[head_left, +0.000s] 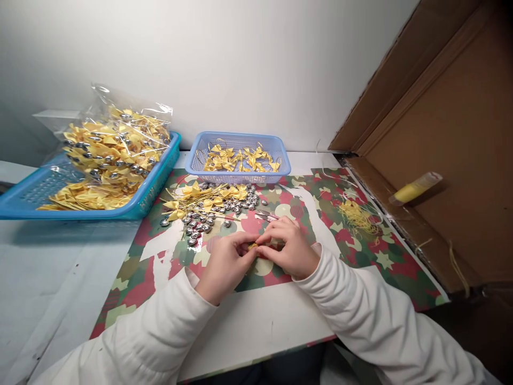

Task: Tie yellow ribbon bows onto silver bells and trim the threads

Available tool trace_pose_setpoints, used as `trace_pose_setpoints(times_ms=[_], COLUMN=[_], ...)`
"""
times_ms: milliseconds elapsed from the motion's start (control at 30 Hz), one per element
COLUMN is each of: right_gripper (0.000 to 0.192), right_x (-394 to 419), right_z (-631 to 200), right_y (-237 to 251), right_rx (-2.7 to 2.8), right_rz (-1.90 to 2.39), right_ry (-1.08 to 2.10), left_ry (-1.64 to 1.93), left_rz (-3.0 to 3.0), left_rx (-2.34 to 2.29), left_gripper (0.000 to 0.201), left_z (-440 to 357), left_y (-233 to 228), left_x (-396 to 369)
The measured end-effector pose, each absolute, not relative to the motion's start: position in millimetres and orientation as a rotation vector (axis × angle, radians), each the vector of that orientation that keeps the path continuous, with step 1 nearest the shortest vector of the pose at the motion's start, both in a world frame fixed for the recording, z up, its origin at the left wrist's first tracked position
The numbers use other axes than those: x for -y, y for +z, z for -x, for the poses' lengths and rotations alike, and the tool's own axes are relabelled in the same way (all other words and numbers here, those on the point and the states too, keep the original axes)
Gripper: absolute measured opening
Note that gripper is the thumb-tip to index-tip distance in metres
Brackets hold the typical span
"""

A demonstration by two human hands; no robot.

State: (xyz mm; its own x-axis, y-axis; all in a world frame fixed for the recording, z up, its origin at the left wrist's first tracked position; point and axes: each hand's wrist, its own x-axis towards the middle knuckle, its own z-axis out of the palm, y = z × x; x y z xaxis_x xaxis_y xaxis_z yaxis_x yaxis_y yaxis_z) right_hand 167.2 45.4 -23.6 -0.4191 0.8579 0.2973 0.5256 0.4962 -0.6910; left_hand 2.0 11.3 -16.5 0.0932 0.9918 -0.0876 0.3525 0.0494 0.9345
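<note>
- Head camera looks down on a white table (248,326) covered in part by a red, green and cream patterned mat (344,251).
- Far left: a turquoise tray (156,184) holds a clear bag of finished yellow bows (116,147) with silver pieces, and loose yellow bows beneath it.
- Left of centre on the mat: a loose heap of yellow bows and silver heart charms (208,211), apparently parts waiting to be joined.
- Behind that heap: a small lilac basket (240,171) holding more yellow bows.
- Centre, near the front edge of the mat: the left hand (224,264) and right hand (290,248), both in white sleeves, meet fingertip to fingertip.
- Between them sits a small yellow piece (253,246). Both hands pinch closed on it. It is mostly hidden, so its long axis and pointing direction cannot be told.
- Just beyond the hands: small scissors (265,215) lie on the mat.
- Right: a tangle of yellow thread (356,216) on the mat.
- Far right: a cardboard box flap (460,133) with a yellow tube (414,188) resting on it.
- Judging by the full bag and the remaining heap, much is made and plenty remains.
</note>
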Motion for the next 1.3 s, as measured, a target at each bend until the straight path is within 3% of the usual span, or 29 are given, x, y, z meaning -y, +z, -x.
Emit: trace_pose_setpoints(times_ms=[233, 567, 867, 1100, 1300], right_gripper=[0.015, 0.017, 0.021, 0.018, 0.013], right_x=[-43.3, -49.8, -45.2, -42.0, -39.5], right_z=[-160.6, -174.0, -169.3, -161.6, -155.9], right_y=[-25.1, -16.8, -15.6, -25.4, -27.3], right_rx=[2.175, 1.667, 1.663, 1.640, 1.671], right_rz=[0.947, 0.699, 0.698, 0.855, 0.948], right_ry=[0.630, 0.746, 1.090, 1.167, 1.312], left_ry=[0.906, 0.866, 0.931, 0.798, 0.818], left_rz=[-1.464, -1.467, -1.872, -2.086, -2.073], left_rx=[-1.342, -1.371, -1.462, -2.081, -2.001], left_gripper=[0.026, 0.026, 0.033, 0.023, 0.026], left_z=[0.0, -0.2, 1.7, 30.2, 35.2], left_y=[-19.8, -23.8, -14.1, -17.2, -20.3], left_x=[-13.2, -13.1, -11.4, -27.4, -31.9])
